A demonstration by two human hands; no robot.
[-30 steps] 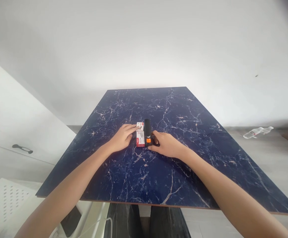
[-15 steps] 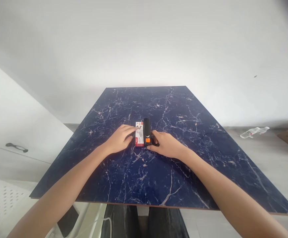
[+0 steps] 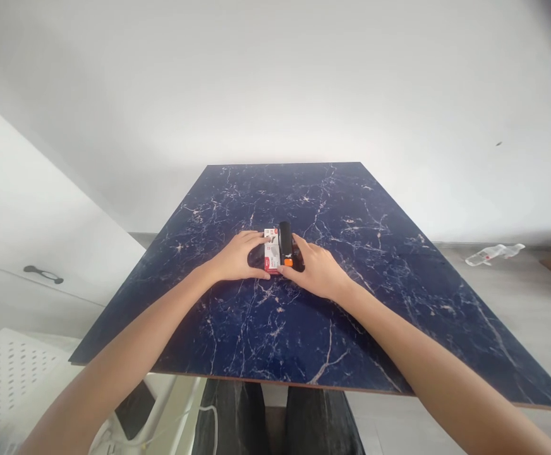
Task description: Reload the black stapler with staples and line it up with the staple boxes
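Observation:
A small red-and-white printed box (image 3: 272, 253) lies on the dark blue marbled table (image 3: 275, 335). Against its right side lies a black stapler (image 3: 285, 240) with an orange piece at the near end. My left hand (image 3: 237, 256) curves round the box from the left, index finger on its upper part and thumb at its near edge. From the right, my right hand (image 3: 320, 265) grips the stapler, with the index finger along its far right side and the thumb across its near end, touching the box. The stapler's right side is partly hidden by my fingers.
A white wall (image 3: 275, 82) rises behind the table. On the floor to the right lies a clear plastic bottle (image 3: 493, 254). At the left stand a white cabinet (image 3: 33, 208) and a white perforated panel (image 3: 12, 373). My legs (image 3: 323, 420) are under the near table edge.
My left fingers and thumb have closed in on the box's ends. My right thumb has shifted left onto the near end of the stapler and box. The view has tilted slightly.

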